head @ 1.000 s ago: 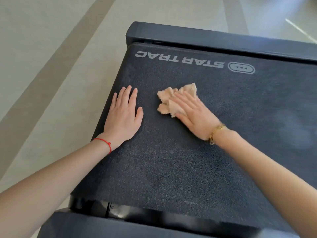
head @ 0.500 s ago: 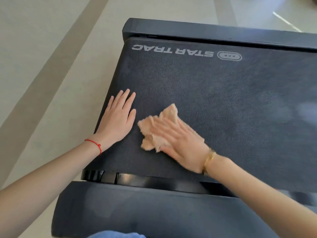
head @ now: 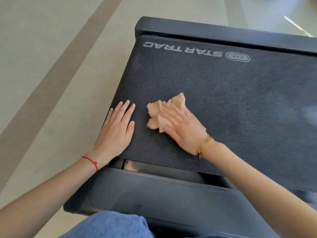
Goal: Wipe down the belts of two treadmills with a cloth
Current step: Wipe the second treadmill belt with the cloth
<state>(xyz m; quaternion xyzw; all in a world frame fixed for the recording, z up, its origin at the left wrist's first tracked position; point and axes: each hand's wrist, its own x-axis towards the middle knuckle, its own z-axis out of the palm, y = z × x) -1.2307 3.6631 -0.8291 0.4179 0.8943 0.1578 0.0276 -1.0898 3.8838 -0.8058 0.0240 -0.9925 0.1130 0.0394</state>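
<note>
While the left hand [head: 116, 130] lies flat with straight fingers on the belt [head: 223, 103] and the right hand [head: 180, 127] presses the peach cloth [head: 164, 111] under extended fingers near the belt's left edge, wiping is underway, and the next pass probably calls for sweeping right.

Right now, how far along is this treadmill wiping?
Nothing looks finished. In hand: the right hand presses the cloth onto the belt near its left edge, while the left hand rests flat beside it. Left: the belt's wide right side; no second treadmill shows.
</note>
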